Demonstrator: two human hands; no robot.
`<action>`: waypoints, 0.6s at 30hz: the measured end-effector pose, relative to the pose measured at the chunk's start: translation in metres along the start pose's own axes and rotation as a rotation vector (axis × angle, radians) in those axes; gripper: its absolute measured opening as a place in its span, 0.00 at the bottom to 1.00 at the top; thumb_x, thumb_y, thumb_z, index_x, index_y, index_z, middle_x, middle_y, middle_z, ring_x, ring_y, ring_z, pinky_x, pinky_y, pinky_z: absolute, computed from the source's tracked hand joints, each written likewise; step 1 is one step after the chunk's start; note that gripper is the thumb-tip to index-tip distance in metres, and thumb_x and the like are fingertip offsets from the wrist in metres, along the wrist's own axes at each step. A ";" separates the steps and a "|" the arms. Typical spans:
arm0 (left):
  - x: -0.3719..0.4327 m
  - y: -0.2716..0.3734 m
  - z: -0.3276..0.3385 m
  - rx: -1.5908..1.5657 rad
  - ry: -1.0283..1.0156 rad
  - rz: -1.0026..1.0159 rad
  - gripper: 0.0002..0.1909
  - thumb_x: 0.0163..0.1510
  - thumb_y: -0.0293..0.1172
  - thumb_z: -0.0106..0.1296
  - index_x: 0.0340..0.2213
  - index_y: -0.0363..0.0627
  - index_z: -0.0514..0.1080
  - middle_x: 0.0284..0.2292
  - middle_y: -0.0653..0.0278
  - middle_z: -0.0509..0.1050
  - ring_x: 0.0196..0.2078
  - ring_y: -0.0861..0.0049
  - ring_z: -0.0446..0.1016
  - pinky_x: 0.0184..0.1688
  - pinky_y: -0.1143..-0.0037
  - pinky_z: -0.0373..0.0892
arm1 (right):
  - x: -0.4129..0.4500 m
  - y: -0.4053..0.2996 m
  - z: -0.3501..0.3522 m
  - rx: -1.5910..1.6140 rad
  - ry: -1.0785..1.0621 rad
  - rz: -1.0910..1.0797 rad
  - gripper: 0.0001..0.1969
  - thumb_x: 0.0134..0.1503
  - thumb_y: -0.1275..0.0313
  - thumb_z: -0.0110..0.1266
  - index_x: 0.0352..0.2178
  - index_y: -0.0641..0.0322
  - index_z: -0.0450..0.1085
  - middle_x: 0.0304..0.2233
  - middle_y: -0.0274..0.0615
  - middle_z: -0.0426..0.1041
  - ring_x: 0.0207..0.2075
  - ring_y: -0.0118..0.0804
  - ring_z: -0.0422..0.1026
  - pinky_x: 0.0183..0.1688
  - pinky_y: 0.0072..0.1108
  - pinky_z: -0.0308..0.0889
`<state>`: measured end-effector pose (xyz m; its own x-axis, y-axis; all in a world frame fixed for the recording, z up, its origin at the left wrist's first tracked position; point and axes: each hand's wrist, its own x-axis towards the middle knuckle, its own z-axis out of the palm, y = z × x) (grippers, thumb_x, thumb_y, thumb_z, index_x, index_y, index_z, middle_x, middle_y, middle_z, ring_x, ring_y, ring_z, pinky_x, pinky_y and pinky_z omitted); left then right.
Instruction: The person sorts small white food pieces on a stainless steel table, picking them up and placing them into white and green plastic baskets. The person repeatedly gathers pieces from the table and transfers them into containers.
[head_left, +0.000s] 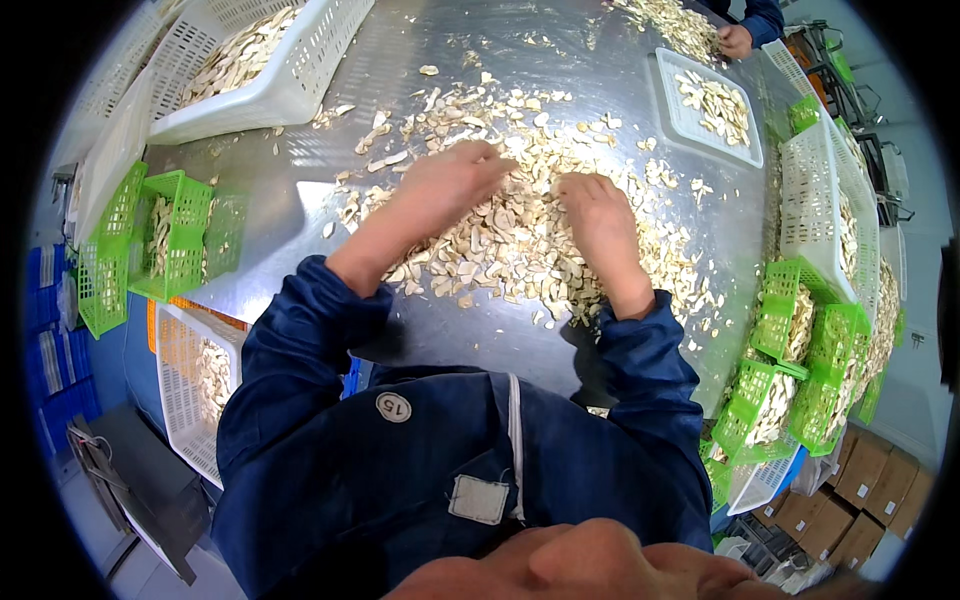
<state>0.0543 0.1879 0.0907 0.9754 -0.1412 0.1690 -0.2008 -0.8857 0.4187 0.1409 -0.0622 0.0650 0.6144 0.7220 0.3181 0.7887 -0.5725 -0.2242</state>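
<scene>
A loose heap of pale dried slices, which look like mushroom, is spread over the metal tabletop before me. My left hand reaches over the upper part of the heap, fingers bent and blurred. To its right, my right hand has its curled fingertips down among the slices. A short gap of heaped slices lies between the two hands. Whether either hand pinches a slice is hidden by blur and by the fingers themselves.
A large white basket of slices stands at back left, a green basket nearby. A shallow white tray holds slices at back right. Stacked green baskets line the right edge. Another person's hand is at the far side.
</scene>
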 end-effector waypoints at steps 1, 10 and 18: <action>-0.008 -0.007 -0.004 0.031 0.064 -0.010 0.12 0.61 0.34 0.53 0.45 0.49 0.76 0.45 0.59 0.74 0.45 0.58 0.76 0.44 0.63 0.74 | -0.002 -0.001 -0.006 0.031 -0.046 0.067 0.08 0.54 0.76 0.53 0.37 0.58 0.73 0.40 0.43 0.77 0.45 0.46 0.73 0.45 0.33 0.69; -0.043 -0.085 0.000 0.272 0.079 -0.289 0.08 0.61 0.32 0.51 0.40 0.43 0.70 0.39 0.54 0.74 0.43 0.53 0.75 0.42 0.60 0.72 | -0.005 -0.006 -0.006 0.103 0.050 0.187 0.06 0.58 0.69 0.52 0.31 0.59 0.71 0.27 0.48 0.75 0.31 0.54 0.75 0.34 0.40 0.71; -0.042 -0.065 -0.020 0.011 0.072 -0.399 0.10 0.63 0.32 0.42 0.43 0.42 0.68 0.36 0.45 0.77 0.42 0.47 0.76 0.41 0.55 0.71 | 0.025 -0.020 0.004 -0.022 0.088 0.068 0.05 0.56 0.69 0.54 0.32 0.57 0.73 0.31 0.42 0.76 0.34 0.46 0.76 0.34 0.34 0.71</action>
<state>0.0244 0.2607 0.0742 0.9676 0.2458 0.0569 0.1942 -0.8696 0.4540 0.1404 -0.0310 0.0733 0.6619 0.6445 0.3827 0.7438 -0.6282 -0.2283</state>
